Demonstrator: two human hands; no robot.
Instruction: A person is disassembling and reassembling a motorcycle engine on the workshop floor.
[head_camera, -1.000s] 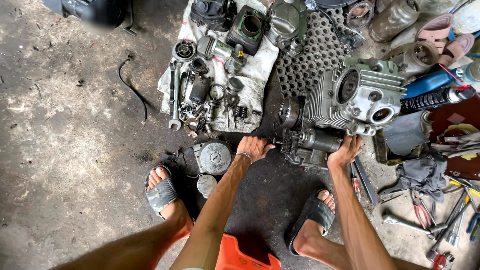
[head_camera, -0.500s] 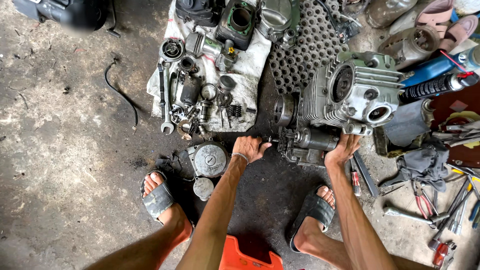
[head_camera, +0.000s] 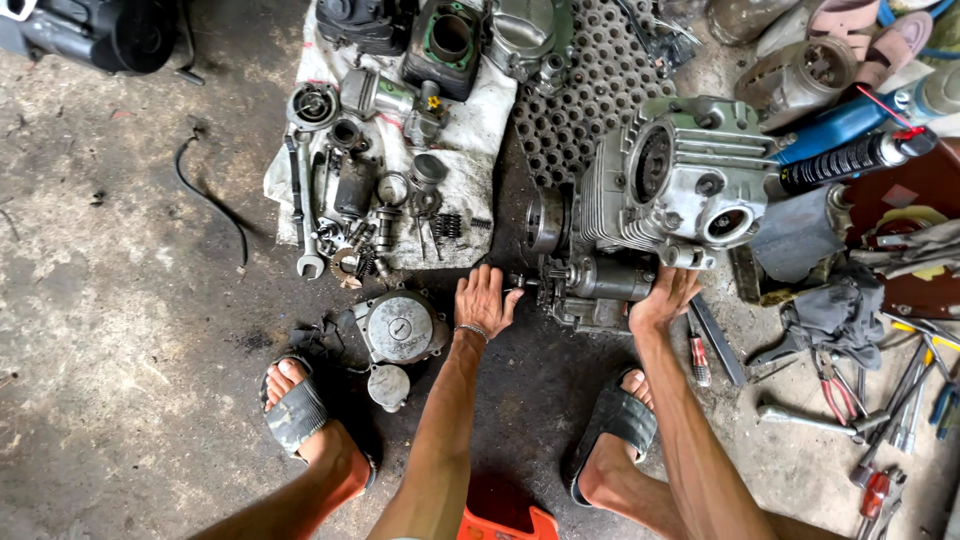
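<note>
Your left hand (head_camera: 486, 299) flat beside engine (head_camera: 660, 195) | right hand (head_camera: 668, 296) cups its underside | looks heavy, greasy: grip the casing

Oily concrete floor (head_camera: 120, 330); engine (head_camera: 650, 200), cloth (head_camera: 470, 130)

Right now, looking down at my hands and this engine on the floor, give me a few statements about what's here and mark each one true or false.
1. The right hand rests on the underside of the grey engine. True.
2. The left hand grips the spanner. False: the spanner lies apart on the white cloth; the hand lies spread on the floor by the engine's left end.
3. A round grey cover lies on the floor left of the left hand. True.
4. The engine sits on a workbench. False: it sits on the floor, by a perforated mat.
5. Red-handled pliers lie to the right. True.
</note>
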